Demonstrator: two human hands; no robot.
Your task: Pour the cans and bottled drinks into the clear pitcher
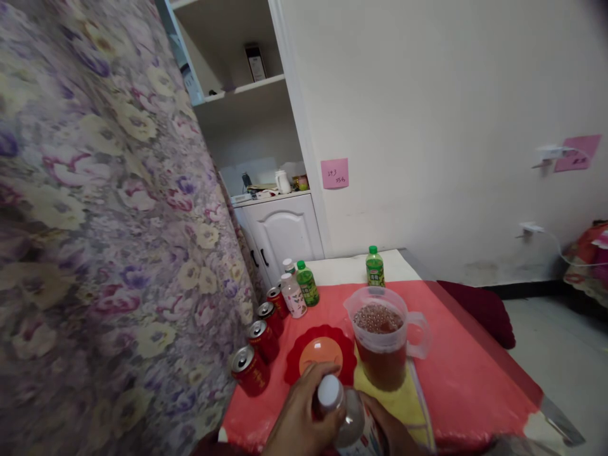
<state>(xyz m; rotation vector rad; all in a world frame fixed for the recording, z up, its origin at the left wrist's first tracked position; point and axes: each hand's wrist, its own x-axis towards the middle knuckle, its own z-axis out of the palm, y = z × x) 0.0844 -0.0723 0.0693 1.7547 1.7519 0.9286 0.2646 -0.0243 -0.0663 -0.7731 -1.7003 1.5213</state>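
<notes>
Close to me, at the bottom of the head view, is a clear plastic bottle [352,418] with a white cap and a printed label. My left hand [304,415] closes around its upper part, with thumb and fingers beside the cap. My right hand [392,427] wraps the bottle's right side; its fingertips are partly hidden. Just beyond my hands lies a red scalloped plate [346,366] with an orange centre. To the right, a clear plastic pitcher [380,361] of brown, bubbly drink stands on a yellow cloth [412,399].
Several red cans [251,370] line the table's left edge. Behind them stand a pink-patterned bottle [294,297], another white-capped bottle and a green bottle [308,285]. A second green bottle [375,267] is behind the pitcher. A floral curtain [118,253] hangs left.
</notes>
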